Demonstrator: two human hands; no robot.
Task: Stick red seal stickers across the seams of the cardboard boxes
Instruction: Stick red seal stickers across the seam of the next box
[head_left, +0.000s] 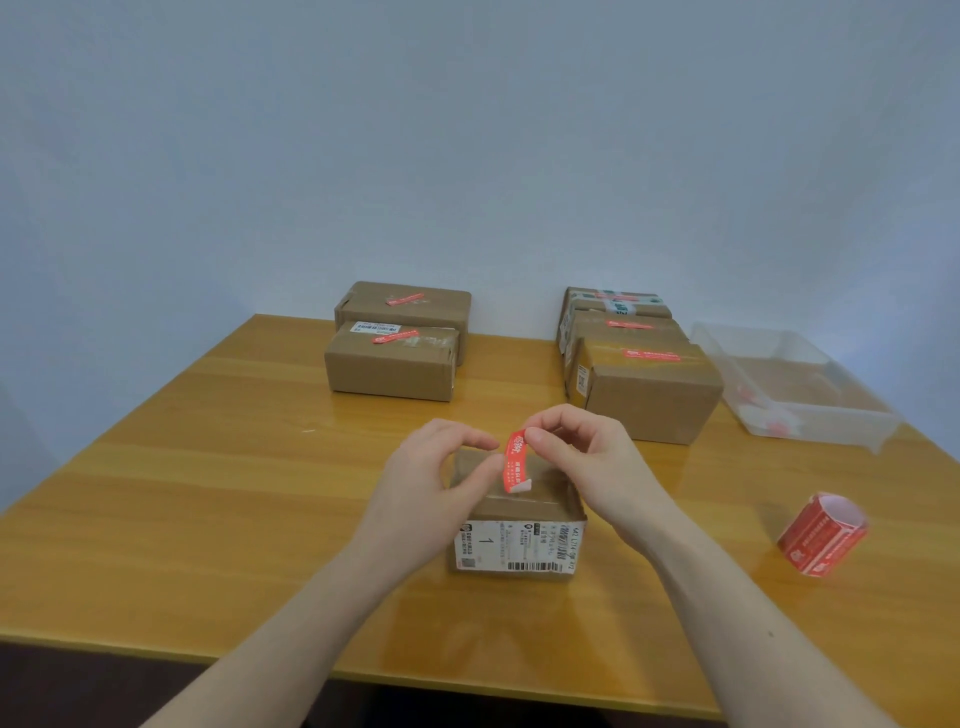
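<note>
One small cardboard box (519, 525) stands at the near middle of the wooden table (208, 493), its top largely hidden behind two hands; the seam cannot be made out. Its near face carries a white shipping label (514, 545) with a large "1", a barcode and small print too fine to read. One red seal sticker (516, 460) is held upright above the box top, white characters on it illegible, a white backing tab curling at its lower end. The right hand (582, 457) pinches the sticker's upper end between thumb and forefinger; the left hand (436, 467) has curled fingers with thumb and forefinger at the sticker's left edge, though whether they actually grip it cannot be told. Two cardboard boxes (395, 364) sit at the far left, one behind the other, each with one red sticker on top; the nearer also bears a barcode label. Three cardboard boxes (649, 395) sit in a row at the far right, each partly hidden by the one in front, each showing a red sticker. One roll of red stickers (823, 535) lies near the right edge. One clear plastic tray (800, 384) stands far right, its contents blurred red and white scraps.
</note>
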